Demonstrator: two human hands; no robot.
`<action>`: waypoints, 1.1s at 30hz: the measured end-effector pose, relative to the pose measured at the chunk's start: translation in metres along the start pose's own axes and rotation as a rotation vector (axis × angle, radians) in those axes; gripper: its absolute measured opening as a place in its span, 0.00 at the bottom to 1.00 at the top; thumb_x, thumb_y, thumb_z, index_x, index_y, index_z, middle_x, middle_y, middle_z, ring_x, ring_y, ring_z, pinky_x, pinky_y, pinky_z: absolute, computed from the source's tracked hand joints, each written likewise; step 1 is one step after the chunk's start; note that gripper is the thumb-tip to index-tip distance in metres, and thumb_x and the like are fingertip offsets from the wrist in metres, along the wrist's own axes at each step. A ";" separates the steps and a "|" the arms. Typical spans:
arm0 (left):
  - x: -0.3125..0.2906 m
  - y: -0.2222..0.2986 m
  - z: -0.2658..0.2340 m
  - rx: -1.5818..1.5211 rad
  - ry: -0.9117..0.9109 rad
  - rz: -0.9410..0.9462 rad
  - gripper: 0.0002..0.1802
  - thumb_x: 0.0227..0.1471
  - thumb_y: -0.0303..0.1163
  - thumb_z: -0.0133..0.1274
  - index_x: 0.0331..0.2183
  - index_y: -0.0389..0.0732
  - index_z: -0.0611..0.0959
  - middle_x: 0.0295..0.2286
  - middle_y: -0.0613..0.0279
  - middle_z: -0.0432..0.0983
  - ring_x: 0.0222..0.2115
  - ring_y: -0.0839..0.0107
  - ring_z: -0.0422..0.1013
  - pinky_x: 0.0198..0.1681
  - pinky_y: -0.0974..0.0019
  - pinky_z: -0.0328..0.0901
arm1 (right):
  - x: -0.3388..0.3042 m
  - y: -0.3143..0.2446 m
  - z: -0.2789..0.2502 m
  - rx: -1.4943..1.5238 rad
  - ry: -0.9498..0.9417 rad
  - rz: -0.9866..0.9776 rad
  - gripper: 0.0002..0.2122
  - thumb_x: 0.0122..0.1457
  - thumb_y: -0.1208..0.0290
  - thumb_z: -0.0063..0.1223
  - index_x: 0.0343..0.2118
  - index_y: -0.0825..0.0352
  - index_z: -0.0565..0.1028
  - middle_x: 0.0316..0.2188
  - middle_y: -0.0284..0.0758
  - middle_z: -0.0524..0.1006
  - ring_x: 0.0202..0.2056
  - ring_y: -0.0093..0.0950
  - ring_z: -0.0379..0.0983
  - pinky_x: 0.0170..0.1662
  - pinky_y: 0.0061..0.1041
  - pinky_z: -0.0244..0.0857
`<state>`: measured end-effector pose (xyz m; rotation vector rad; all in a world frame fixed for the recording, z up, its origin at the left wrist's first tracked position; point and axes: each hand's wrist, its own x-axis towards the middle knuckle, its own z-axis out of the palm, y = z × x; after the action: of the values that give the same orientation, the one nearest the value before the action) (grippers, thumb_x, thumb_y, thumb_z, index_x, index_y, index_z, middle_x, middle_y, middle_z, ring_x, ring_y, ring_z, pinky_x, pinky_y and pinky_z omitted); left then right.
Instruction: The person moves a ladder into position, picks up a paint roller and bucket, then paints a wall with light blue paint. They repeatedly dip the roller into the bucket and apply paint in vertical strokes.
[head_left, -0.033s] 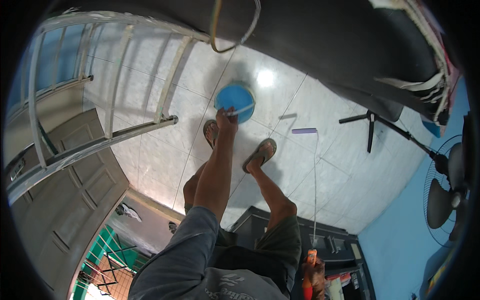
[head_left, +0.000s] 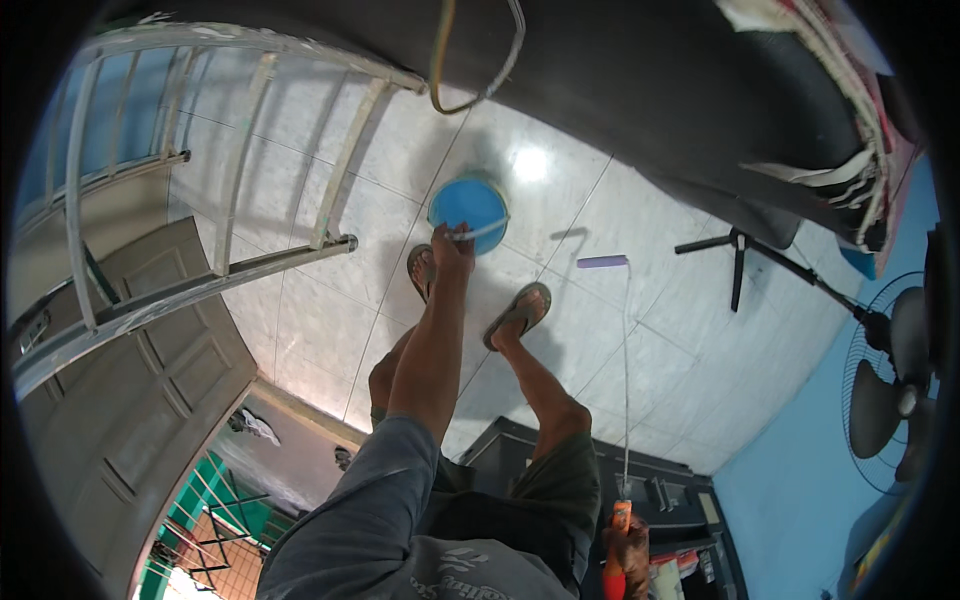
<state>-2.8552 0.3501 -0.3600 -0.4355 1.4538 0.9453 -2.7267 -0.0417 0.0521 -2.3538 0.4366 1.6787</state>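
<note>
My left hand point(head_left: 452, 245) reaches straight down and closes on the thin wire handle of a round bucket of blue paint point(head_left: 468, 205), which stands on the white tiled floor point(head_left: 330, 330). My right hand point(head_left: 625, 545), at the lower edge, grips the orange handle of a long paint roller pole point(head_left: 627, 400). The roller's purple head point(head_left: 603, 261) rests low near the floor, right of my feet. My sandalled feet point(head_left: 520, 312) stand just below the bucket.
A pale ladder point(head_left: 240, 180) lies across the left. A grey panelled door point(head_left: 130, 400) stands at lower left. A dark cabinet point(head_left: 650, 480) is under my legs. A standing fan point(head_left: 890, 390) and its base point(head_left: 738, 255) are by the blue wall on the right. A cable loop point(head_left: 480, 70) hangs above.
</note>
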 end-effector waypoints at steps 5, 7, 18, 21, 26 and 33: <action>-0.083 0.035 -0.024 0.003 -0.067 0.075 0.14 0.42 0.34 0.54 0.32 0.43 0.69 0.27 0.66 0.64 0.27 0.70 0.65 0.36 0.65 0.65 | -0.037 -0.055 -0.028 -0.315 -0.159 -0.144 0.07 0.42 0.83 0.51 0.26 0.67 0.71 0.19 0.27 0.70 0.22 0.17 0.65 0.24 0.20 0.61; -0.115 0.049 -0.039 0.015 -0.135 0.093 0.14 0.42 0.34 0.54 0.32 0.47 0.69 0.26 0.69 0.62 0.25 0.72 0.63 0.33 0.69 0.63 | -0.054 -0.066 -0.031 -0.375 -0.213 -0.203 0.08 0.42 0.81 0.54 0.29 0.67 0.72 0.21 0.28 0.71 0.24 0.17 0.66 0.26 0.21 0.62; -0.343 0.161 -0.149 0.103 -0.253 0.110 0.45 0.41 0.71 0.39 0.39 0.34 0.65 0.34 0.59 0.61 0.33 0.64 0.63 0.44 0.64 0.58 | -0.075 -0.136 0.054 -0.834 -0.855 -0.927 0.21 0.44 0.67 0.56 0.44 0.60 0.70 0.25 0.36 0.73 0.27 0.26 0.70 0.33 0.25 0.64; -0.379 0.182 -0.177 0.103 -0.246 0.179 0.40 0.43 0.67 0.41 0.39 0.35 0.66 0.32 0.59 0.64 0.33 0.66 0.64 0.43 0.65 0.59 | -0.094 -0.160 0.131 -0.828 -1.009 -0.986 0.18 0.47 0.67 0.53 0.43 0.62 0.70 0.26 0.34 0.72 0.29 0.24 0.68 0.34 0.23 0.62; -0.411 0.220 -0.207 0.219 -0.078 0.320 0.23 0.52 0.52 0.42 0.34 0.39 0.70 0.22 0.63 0.66 0.26 0.72 0.65 0.33 0.70 0.61 | -0.154 -0.187 0.249 -1.089 -0.991 -0.896 0.18 0.47 0.61 0.50 0.41 0.64 0.71 0.27 0.37 0.73 0.30 0.28 0.70 0.34 0.26 0.62; -0.380 0.276 -0.271 0.236 0.081 0.557 0.15 0.53 0.38 0.39 0.26 0.37 0.73 0.16 0.64 0.65 0.18 0.74 0.63 0.22 0.70 0.60 | -0.166 -0.151 0.374 -1.268 -0.974 -1.036 0.19 0.43 0.55 0.52 0.32 0.66 0.74 0.27 0.44 0.75 0.31 0.34 0.73 0.35 0.29 0.64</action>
<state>-3.1825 0.2012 0.0460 0.1200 1.7788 1.1792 -3.0523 0.2462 0.0884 -1.1431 -2.0322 2.2702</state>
